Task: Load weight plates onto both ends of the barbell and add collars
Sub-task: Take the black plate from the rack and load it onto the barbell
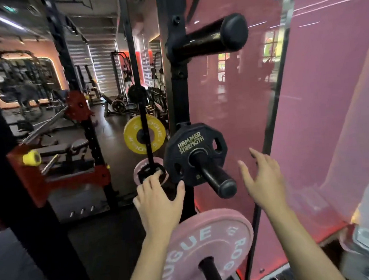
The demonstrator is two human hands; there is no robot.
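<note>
Both hands are up in front of the rack upright [176,100], reaching for the small black plate [188,153] marked Hammer Strength. That plate sits alone on its storage peg [215,177], pushed back against the upright, with the bare end of the peg sticking out between the two hands. The left hand [159,200] has its fingers [153,178] spread open, the thumb touching the plate's lower left edge and the fingertips just beside its rim. The right hand [262,177] hovers open to the right of the peg, fingers splayed and apart from the plate, gripping nothing. Below the hands, between the forearms, a pink Rogue plate [201,245] hangs on a lower peg [209,271]. Above the fingers, the top peg [210,38] carries nothing. Beyond the left fingers, a yellow plate [134,135] and a second pink plate [139,169] hang on another black post [134,61]. Well to the left of the hands a barbell [48,125] rests in the rack, blurred.
</note>
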